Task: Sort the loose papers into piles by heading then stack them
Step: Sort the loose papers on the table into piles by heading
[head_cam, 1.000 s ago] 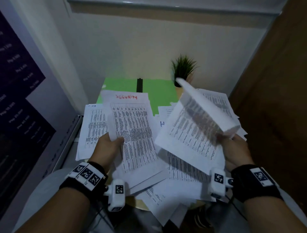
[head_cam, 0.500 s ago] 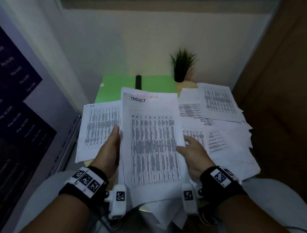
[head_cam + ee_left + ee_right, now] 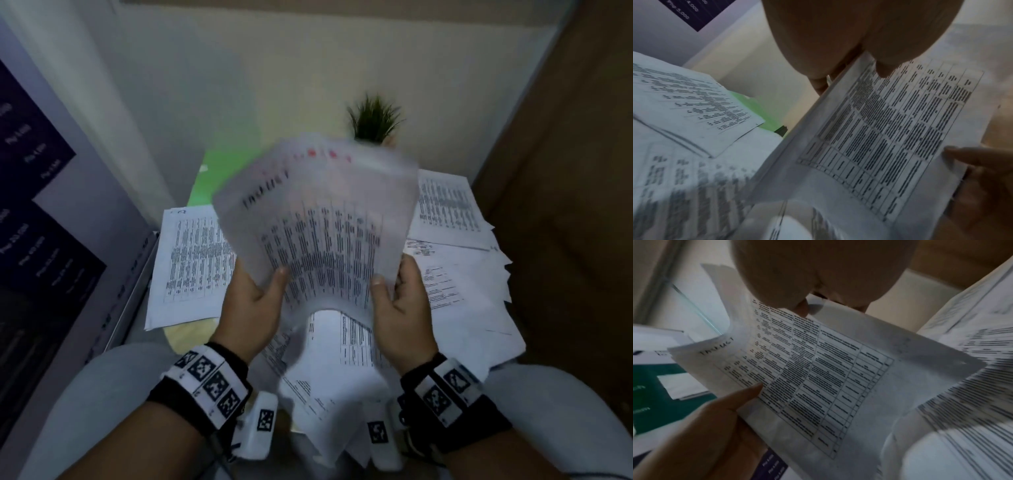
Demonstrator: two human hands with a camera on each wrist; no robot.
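Observation:
I hold a small bundle of printed table sheets up above the table, blurred by motion. My left hand pinches its lower left edge with the thumb on top. My right hand pinches the lower right edge the same way. The front sheet carries a handwritten black heading, and red writing shows on a sheet behind it. In the left wrist view the bundle runs between my thumb and fingers. Loose papers cover the table on the right, and another sheet lies at the left.
A small potted plant stands at the back against the wall. A green surface shows behind the papers. A dark poster hangs on the left, a wooden panel on the right. More sheets hang over the near table edge.
The bundle has been lifted off the pile and raised toward me, tilting to the right. My right hand moved from lying on the papers to pinching the bundle's right edge.

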